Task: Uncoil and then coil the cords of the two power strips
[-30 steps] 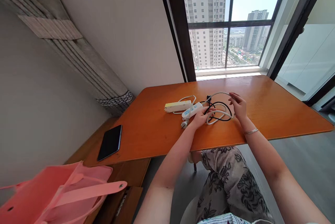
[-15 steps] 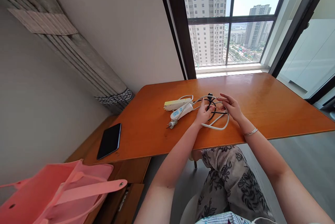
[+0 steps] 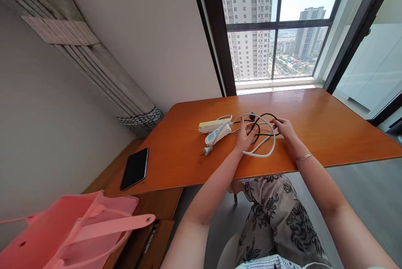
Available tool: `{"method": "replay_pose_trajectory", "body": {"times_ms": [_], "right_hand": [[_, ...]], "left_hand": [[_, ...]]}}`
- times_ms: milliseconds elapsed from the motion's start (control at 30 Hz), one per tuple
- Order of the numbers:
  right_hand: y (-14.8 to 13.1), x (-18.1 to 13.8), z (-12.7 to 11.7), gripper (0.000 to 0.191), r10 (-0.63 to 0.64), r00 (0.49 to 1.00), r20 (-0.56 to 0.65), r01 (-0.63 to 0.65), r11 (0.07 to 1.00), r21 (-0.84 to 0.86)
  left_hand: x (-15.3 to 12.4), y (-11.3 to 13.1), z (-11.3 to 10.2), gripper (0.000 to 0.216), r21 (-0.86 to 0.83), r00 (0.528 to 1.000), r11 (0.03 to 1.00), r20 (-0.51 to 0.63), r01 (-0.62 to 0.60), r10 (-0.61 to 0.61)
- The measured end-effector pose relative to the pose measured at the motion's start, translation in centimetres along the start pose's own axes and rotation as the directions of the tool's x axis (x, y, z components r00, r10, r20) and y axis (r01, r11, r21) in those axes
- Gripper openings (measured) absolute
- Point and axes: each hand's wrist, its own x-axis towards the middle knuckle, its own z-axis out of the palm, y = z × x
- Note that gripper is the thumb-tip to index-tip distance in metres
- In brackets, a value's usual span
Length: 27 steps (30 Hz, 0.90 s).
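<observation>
My right hand (image 3: 285, 130) pinches a black cable (image 3: 266, 114), which arcs up from the tangle on the table. My left hand (image 3: 245, 137) is closed around part of the same tangle, on the black cable near its loops; a white cord (image 3: 264, 155) loops past both hands. Just behind the left fingers lies a black plug (image 3: 252, 115). To the left are a white power strip (image 3: 219, 133) with blue socket faces and a second, yellow-edged power strip (image 3: 209, 126) behind it. A white plug (image 3: 207, 150) rests at the near end of the white strip.
The wooden table (image 3: 314, 135) has its near edge just before my lap. A dark tablet (image 3: 134, 169) lies at its left end. A pink bag (image 3: 72, 231) sits at the lower left. A window (image 3: 276, 51) is beyond the table.
My right hand has moved slightly right and down, drawing out an arc of the black cable. My left hand stays nearly in place.
</observation>
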Motion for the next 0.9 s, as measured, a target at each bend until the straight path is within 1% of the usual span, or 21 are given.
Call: {"method": "replay_pose_trajectory", "body": {"times_ms": [67, 133, 200, 267, 333, 367, 433, 500, 567, 633, 700, 800, 867, 900], "right_hand": [[-0.6, 0.2, -0.7, 0.034, 0.066, 0.991, -0.120, -0.047, 0.987, 0.156], [-1.2, 0.7, -1.8, 0.027, 0.148, 0.957, -0.252, -0.060, 0.943, 0.327], [-2.0, 1.4, -3.2, 0.020, 0.195, 0.902, -0.384, 0.006, 0.885, 0.465], [-2.6, 2.2, -4.9, 0.013, 0.216, 0.847, -0.485, 0.100, 0.832, 0.546], [-3.1, 3.2, -6.6, 0.008, 0.257, 0.801, -0.540, 0.149, 0.788, 0.597], [-3.2, 3.6, -7.4, 0.007, 0.288, 0.784, -0.549, 0.145, 0.776, 0.614], [-3.2, 4.2, -8.7, 0.010, 0.341, 0.764, -0.547, 0.104, 0.772, 0.627], [-2.9, 4.5, -9.7, 0.017, 0.356, 0.770, -0.529, 0.054, 0.790, 0.611], [-2.5, 4.4, -10.4, 0.022, 0.344, 0.793, -0.503, 0.020, 0.811, 0.585], [-2.0, 4.1, -10.8, 0.024, 0.326, 0.819, -0.473, -0.007, 0.829, 0.560], [-1.6, 3.8, -11.1, 0.023, 0.305, 0.842, -0.445, -0.030, 0.850, 0.527], [-1.1, 3.5, -11.7, 0.024, 0.263, 0.867, -0.424, -0.032, 0.878, 0.477], [-1.0, 3.4, -12.3, 0.025, 0.231, 0.881, -0.414, -0.020, 0.891, 0.453], [-1.0, 3.3, -12.5, 0.024, 0.218, 0.888, -0.405, -0.016, 0.895, 0.446]], "left_hand": [[0.0, -0.2, -0.1, 0.105, 0.019, 0.996, 0.996, -0.018, -0.082, 0.082], [0.0, -0.4, -0.3, 0.106, 0.045, 0.987, 0.987, -0.040, -0.153, 0.154], [0.1, -0.7, -0.4, 0.105, 0.061, 0.982, 0.982, -0.039, -0.181, 0.183], [0.1, -1.0, -0.5, 0.104, 0.061, 0.984, 0.982, -0.015, -0.177, 0.178], [0.1, -1.1, -0.4, 0.102, 0.054, 0.986, 0.984, 0.003, -0.167, 0.168], [0.1, -1.1, -0.4, 0.101, 0.054, 0.986, 0.985, 0.008, -0.167, 0.167], [0.1, -0.9, -0.3, 0.098, 0.063, 0.986, 0.984, 0.015, -0.169, 0.169], [0.0, -0.5, -0.2, 0.088, 0.093, 0.985, 0.981, 0.025, -0.171, 0.169], [-0.3, 0.0, -0.3, 0.070, 0.159, 0.986, 0.973, 0.043, -0.167, 0.162], [-0.8, 0.8, -0.4, 0.052, 0.234, 0.987, 0.959, 0.062, -0.160, 0.149], [-1.5, 1.6, -0.7, 0.039, 0.281, 0.985, 0.945, 0.081, -0.168, 0.151], [-2.0, 3.2, -1.4, 0.038, 0.328, 0.968, 0.911, 0.120, -0.249, 0.222], [-1.3, 4.4, -2.1, 0.039, 0.387, 0.949, 0.867, 0.123, -0.315, 0.290], [-0.5, 5.0, -2.6, 0.037, 0.421, 0.943, 0.845, 0.102, -0.330, 0.317]]}}
